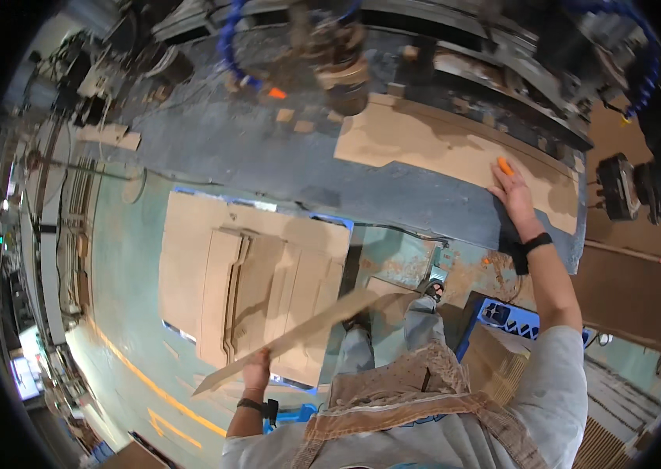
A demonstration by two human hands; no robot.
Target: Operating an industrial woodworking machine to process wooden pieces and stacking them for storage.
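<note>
At the far left, a lit screen [25, 378] stands beyond a green floor [129, 289] marked with a yellow line [143, 377]. A scrap strip [109, 137] lies on the left end of a grey machine table [213, 148]. Below the table, brown boards [182, 266] lie stacked on a blue pallet [330, 222]. In front of this stack, the left hand [256, 369], with a dark band at its wrist, is closed around the lower edge of a long narrow board [291, 340], which slants up to the right in the air. Above, a blue hose [229, 47] with an orange tip [276, 93] hangs over the table, near a machine head [342, 78]. Right of that head, a wide shaped board [416, 141] lies flat on the table. The right hand [514, 195] rests on its right part, partly open, fingers stretched forward and thumb apart; a small orange piece [505, 166] shows at the fingers, whether worn or pinched I cannot tell. Lower right, a blue crate [512, 319] stands beside more stacked boards [495, 356].
</note>
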